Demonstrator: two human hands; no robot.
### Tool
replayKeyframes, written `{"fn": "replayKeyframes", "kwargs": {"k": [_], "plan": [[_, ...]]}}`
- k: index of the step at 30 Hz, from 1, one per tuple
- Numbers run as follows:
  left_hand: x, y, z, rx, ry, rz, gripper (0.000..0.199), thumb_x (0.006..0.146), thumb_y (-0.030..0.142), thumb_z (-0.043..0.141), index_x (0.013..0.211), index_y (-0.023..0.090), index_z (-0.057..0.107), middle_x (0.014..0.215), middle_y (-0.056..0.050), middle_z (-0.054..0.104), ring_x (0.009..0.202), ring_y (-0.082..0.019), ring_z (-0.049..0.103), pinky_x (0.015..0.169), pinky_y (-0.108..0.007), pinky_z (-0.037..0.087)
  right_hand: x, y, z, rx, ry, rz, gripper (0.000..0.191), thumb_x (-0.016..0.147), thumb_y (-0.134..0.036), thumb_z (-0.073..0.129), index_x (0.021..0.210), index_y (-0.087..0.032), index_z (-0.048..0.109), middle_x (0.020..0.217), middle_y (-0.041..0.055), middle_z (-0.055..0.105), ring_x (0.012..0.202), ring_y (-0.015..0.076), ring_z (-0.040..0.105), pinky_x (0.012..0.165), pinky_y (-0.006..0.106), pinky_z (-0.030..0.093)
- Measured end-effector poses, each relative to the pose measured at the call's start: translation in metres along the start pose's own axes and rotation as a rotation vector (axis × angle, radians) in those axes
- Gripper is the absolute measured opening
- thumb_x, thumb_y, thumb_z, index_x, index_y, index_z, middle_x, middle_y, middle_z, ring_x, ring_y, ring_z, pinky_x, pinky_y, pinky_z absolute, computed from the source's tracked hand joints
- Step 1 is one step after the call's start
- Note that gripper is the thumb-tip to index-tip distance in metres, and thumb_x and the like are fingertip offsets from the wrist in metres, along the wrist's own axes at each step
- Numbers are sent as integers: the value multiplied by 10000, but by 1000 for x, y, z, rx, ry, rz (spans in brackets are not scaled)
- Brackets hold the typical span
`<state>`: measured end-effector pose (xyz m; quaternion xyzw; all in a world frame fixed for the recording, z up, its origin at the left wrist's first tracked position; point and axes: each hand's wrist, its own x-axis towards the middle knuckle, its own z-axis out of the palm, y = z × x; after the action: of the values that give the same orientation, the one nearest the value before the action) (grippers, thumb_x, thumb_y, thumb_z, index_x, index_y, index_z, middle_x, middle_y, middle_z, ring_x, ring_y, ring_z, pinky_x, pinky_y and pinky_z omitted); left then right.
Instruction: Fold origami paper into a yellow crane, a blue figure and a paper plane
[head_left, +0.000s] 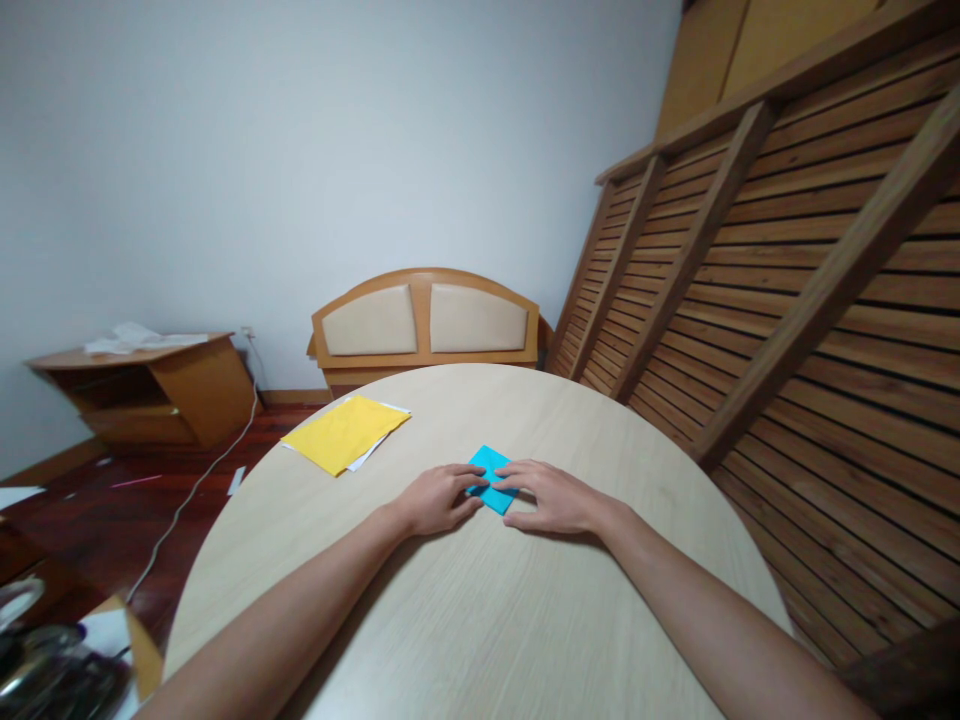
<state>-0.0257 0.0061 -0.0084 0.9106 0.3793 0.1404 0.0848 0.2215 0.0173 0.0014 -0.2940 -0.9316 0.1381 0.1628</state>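
Observation:
A small folded square of bright blue paper (490, 462) lies on the round, pale wood-grain table (465, 620), one corner pointing away from me. My left hand (444, 498) rests at its left side, fingers stretched over the edge and the thumb apart below them. From the right, my right hand (553, 496) reaches in with its fingertips on the paper's top and its thumb near the lower corner. Both hands are open, lying on the paper without a visible pinch. Fingers cover parts of the left and right edges.
Yellow paper sheets (346, 432), with white showing beneath, lie at the table's far left. A wooden headboard (424, 360) stands beyond the table. Slatted wooden panels (720, 300) lean along the right. A low cabinet (172, 395) and a white cable (196, 508) are on the left.

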Motion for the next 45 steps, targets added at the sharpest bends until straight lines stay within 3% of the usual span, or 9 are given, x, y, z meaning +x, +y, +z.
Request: {"fn": "replayKeyframes", "kwargs": {"k": [9, 17, 39, 45], "plan": [[1, -3, 2, 1, 4, 3, 363, 950, 412, 449, 1217, 253, 637, 1356, -50, 603, 1235, -197, 580, 1074, -338, 466, 4, -4, 1, 18, 34, -29, 348, 843, -327, 629, 1172, -239, 697, 1208, 65, 691, 1118, 242, 623, 976, 350, 441], [0, -2, 1, -25, 11, -2, 357, 950, 413, 450, 1202, 259, 651, 1342, -50, 614, 1217, -203, 594, 1067, -346, 472, 3, -6, 1, 30, 53, -48, 347, 799, -288, 648, 1139, -249, 709, 1161, 51, 708, 1076, 236, 637, 959, 343, 446], [0, -3, 1, -54, 23, 11, 334, 957, 391, 437, 1174, 271, 660, 1333, -36, 620, 1199, -183, 605, 1055, -314, 475, 4, -8, 0, 35, 69, -30, 241, 871, -314, 600, 1068, -261, 730, 1069, 35, 734, 964, 216, 662, 851, 292, 452], [0, 0, 0, -24, 8, -2, 340, 950, 431, 445, 1159, 261, 652, 1346, -41, 611, 1204, -202, 602, 1035, -317, 475, 6, -9, 1, -8, 70, -25, 233, 942, -309, 513, 974, -251, 736, 992, 31, 744, 909, 200, 665, 806, 277, 437]]}}
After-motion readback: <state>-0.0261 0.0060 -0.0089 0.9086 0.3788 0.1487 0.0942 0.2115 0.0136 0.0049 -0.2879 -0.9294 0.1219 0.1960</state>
